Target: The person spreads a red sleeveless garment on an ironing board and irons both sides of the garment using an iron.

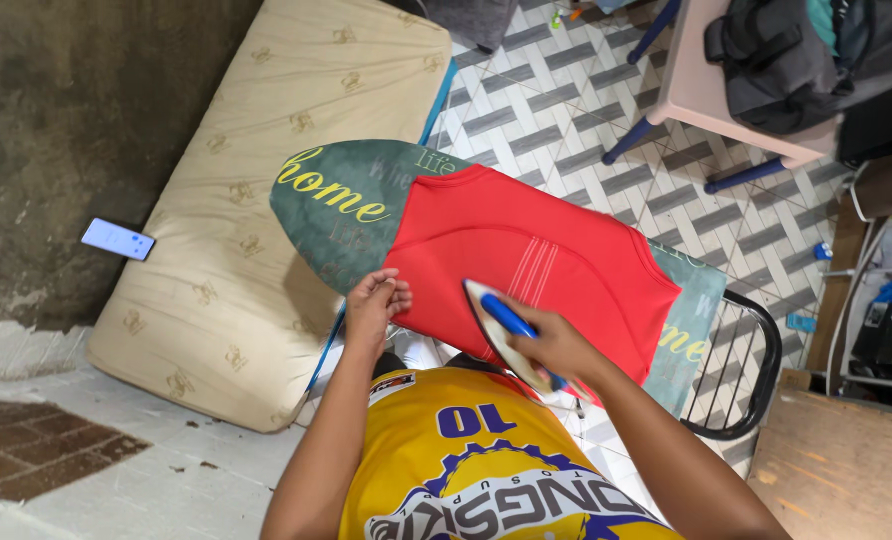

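Observation:
A red shirt lies spread over a green ironing board with pale lettering. My left hand pinches the shirt's near edge at the board's side, fingers closed on the fabric. My right hand grips the blue handle of a white clothes iron, which rests tilted on the shirt's near hem. My yellow jersey fills the bottom of the view.
A beige mattress leans beside the board on the left, with a phone lying by a rough wall. A pink table with a dark bag stands beyond on the patterned tile floor. Shelves stand at right.

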